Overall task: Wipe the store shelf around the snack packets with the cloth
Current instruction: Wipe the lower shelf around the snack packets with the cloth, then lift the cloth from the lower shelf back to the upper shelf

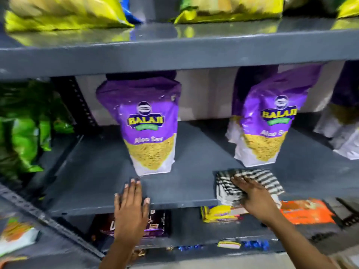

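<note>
Two purple Balaji snack packets stand upright on the grey shelf point(194, 171): one at the centre point(150, 131), the other to the right point(270, 123). A black-and-white striped cloth point(260, 176) lies at the shelf's front edge, just in front of the right packet. My right hand point(252, 195) presses flat on the cloth, fingers spread over it. My left hand point(130, 206) rests palm down on the shelf's front edge, fingers apart, fingertips just short of the centre packet's base and holding nothing.
Green packets point(25, 129) fill the neighbouring bay at left, behind a perforated upright point(81, 105). White-bottomed packets point(342, 136) stand at far right. Yellow-green bags point(64, 14) sit on the shelf above. Orange point(307, 212), yellow and dark packets lie on the shelf below.
</note>
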